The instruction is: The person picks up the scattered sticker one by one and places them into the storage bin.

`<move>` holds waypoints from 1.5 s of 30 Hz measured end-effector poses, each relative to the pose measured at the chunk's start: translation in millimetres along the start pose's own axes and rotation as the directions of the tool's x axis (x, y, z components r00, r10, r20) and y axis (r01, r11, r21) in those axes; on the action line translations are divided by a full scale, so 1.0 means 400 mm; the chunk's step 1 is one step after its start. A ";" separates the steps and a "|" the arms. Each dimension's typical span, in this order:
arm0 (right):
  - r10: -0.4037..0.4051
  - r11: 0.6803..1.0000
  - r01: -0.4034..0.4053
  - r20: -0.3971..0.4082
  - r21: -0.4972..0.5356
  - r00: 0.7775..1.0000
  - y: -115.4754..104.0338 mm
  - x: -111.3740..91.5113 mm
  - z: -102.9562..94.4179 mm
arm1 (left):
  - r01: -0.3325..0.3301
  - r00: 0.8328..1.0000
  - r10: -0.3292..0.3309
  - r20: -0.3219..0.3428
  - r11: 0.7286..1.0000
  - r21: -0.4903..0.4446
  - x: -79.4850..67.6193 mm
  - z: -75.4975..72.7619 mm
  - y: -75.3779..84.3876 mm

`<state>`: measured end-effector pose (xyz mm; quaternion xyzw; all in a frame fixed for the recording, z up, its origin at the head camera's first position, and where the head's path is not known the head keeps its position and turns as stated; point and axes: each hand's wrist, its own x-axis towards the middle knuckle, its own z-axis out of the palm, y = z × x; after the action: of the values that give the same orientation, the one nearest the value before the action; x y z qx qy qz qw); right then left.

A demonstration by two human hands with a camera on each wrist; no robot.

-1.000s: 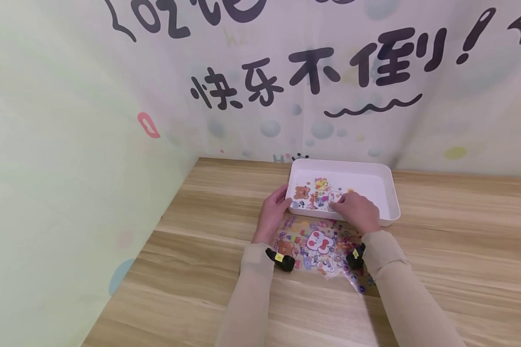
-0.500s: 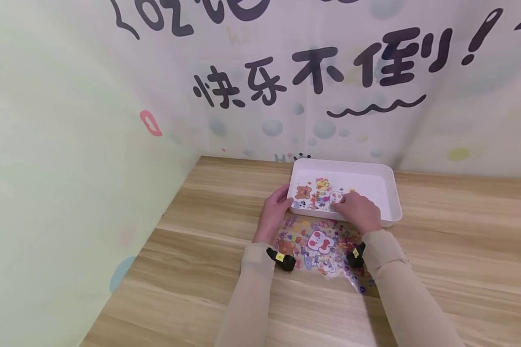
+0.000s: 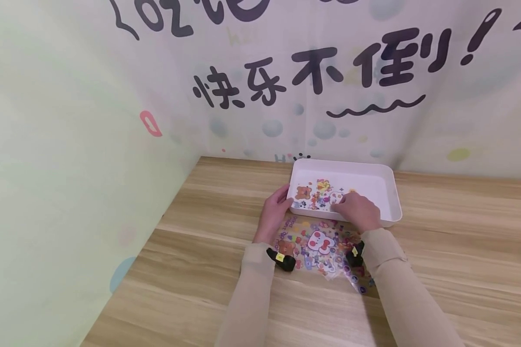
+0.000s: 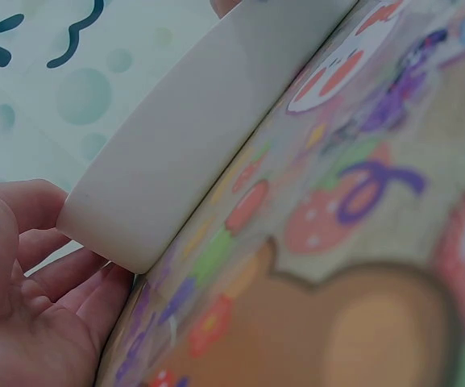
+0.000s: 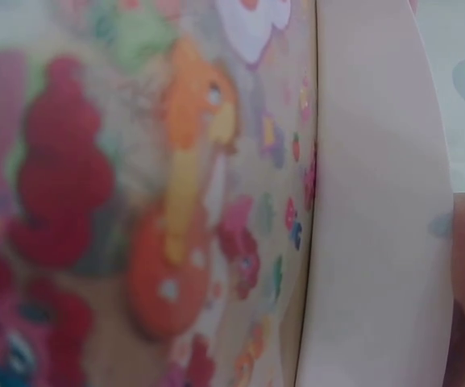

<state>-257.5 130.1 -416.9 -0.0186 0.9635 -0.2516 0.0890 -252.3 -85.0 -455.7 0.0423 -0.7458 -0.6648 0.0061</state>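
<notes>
A white tray (image 3: 375,190) stands near the back of the table, with colourful cartoon stickers (image 3: 303,193) on the left part of its floor. My left hand (image 3: 274,212) grips the tray's front left corner, thumb at the rim and fingers outside, as the left wrist view shows. Over the tray's front wall reaches my right hand (image 3: 358,211). Its thumb and fingertips pinch at the edge of a white animal-face sticker (image 3: 336,196) inside; the fingertips are partly hidden. In the right wrist view the tray wall (image 5: 377,193) covers most of that hand.
Transparent sticker sheets (image 3: 304,241) with a large bear and a white face lie in front of the tray, partly under both wrists. The wooden table (image 3: 191,289) meets a printed cloth backdrop (image 3: 243,130) behind and at left.
The view shifts slightly between the first two frames. Both hands keep their places at the tray, and the right fingertips stay at the white sticker.
</notes>
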 end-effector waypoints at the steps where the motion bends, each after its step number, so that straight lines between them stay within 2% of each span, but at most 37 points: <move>1: 0.001 1.000 -0.001 -0.001 -0.002 1.000 -0.001 0.000 -0.001 | -0.001 1.000 0.001 -0.001 1.000 -0.001 0.000 0.000 0.000; 12: 0.020 1.000 -0.019 0.018 -0.015 1.000 -0.001 0.002 -0.001 | 0.019 1.000 -0.019 0.007 1.000 0.005 -0.003 -0.002 0.002; 34: 0.011 1.000 -0.011 -0.001 -0.023 1.000 -0.004 0.001 0.000 | 0.014 1.000 -0.014 0.002 1.000 0.005 -0.004 0.000 0.004; 45: 0.021 1.000 -0.021 0.015 -0.019 1.000 -0.008 0.000 -0.004 | 0.003 1.000 -0.003 0.008 1.000 -0.007 -0.006 -0.001 0.005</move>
<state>-258.0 128.1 -413.9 -0.0112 0.9654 -0.2413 0.0985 -250.0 -85.0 -453.8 0.0409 -0.7435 -0.6675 0.0024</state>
